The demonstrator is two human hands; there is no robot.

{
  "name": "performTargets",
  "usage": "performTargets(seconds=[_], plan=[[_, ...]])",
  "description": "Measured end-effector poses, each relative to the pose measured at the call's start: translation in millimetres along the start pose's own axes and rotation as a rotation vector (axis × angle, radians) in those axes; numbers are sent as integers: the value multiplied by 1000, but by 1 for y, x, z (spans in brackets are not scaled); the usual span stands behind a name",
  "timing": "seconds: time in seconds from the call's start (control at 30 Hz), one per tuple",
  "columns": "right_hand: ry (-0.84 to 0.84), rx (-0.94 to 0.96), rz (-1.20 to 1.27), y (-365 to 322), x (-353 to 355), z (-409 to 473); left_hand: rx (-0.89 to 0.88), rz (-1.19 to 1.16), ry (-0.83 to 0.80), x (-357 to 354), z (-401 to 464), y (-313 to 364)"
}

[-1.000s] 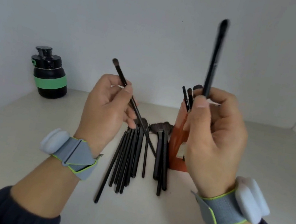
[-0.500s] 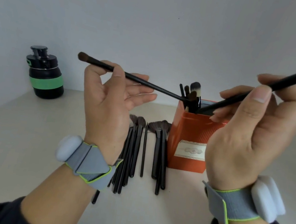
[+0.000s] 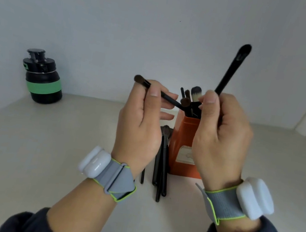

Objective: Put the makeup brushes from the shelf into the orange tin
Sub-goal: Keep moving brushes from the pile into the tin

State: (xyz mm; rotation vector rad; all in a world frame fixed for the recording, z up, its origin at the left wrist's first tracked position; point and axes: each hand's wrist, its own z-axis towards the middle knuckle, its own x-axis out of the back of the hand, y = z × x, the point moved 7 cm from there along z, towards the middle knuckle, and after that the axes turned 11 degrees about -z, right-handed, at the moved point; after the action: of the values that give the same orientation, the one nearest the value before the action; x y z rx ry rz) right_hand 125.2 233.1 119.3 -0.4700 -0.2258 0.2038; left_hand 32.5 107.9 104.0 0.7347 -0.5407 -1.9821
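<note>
My right hand (image 3: 222,139) pinches a long brush (image 3: 230,72), handle down over the orange tin (image 3: 181,140); my left hand (image 3: 140,126) pinches a smaller brush (image 3: 163,95) slanting tinward; more brushes (image 3: 161,167) lie on the shelf (image 3: 41,158) between my wrists.

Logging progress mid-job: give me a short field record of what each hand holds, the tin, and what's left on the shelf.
left hand: pinches a small brown-tipped brush, handle end at the tin's mouth
right hand: grips a long black brush, bristles up, above the tin
orange tin: upright, several brushes standing in it
brushes on shelf: a few lie left of the tin; more may be hidden by the left hand
black and green bottle: far left, by the wall
</note>
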Motion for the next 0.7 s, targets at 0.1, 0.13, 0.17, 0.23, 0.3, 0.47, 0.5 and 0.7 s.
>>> performTargets(seconds=[0.1, 0.13, 0.17, 0.23, 0.3, 0.47, 0.5, 0.7], plan=[[-16, 11, 4, 2, -3, 0, 12, 43, 13, -3, -1, -4], [-21, 10, 15, 2, -5, 0, 13, 52, 17, -4, -1, -4], [-21, 15, 24, 2, -5, 0, 9, 55, 15, -6, -1, -4], [-20, 18, 40, 3, -6, 0, -12, 43, 1, -9, -2, -3], [-22, 10, 53, 4, -6, 0, -23, 33, -14, -12, -3, -2], [-79, -10, 39, 5, -10, -1, -26, 35, -19, -13, -3, -1], [-78, -4, 34, 4, -10, -1, -33, 45, -15, -13, -3, 0], [-37, 21, -28, 1, -6, -1, -38, 165, -12, -11, -4, -2]])
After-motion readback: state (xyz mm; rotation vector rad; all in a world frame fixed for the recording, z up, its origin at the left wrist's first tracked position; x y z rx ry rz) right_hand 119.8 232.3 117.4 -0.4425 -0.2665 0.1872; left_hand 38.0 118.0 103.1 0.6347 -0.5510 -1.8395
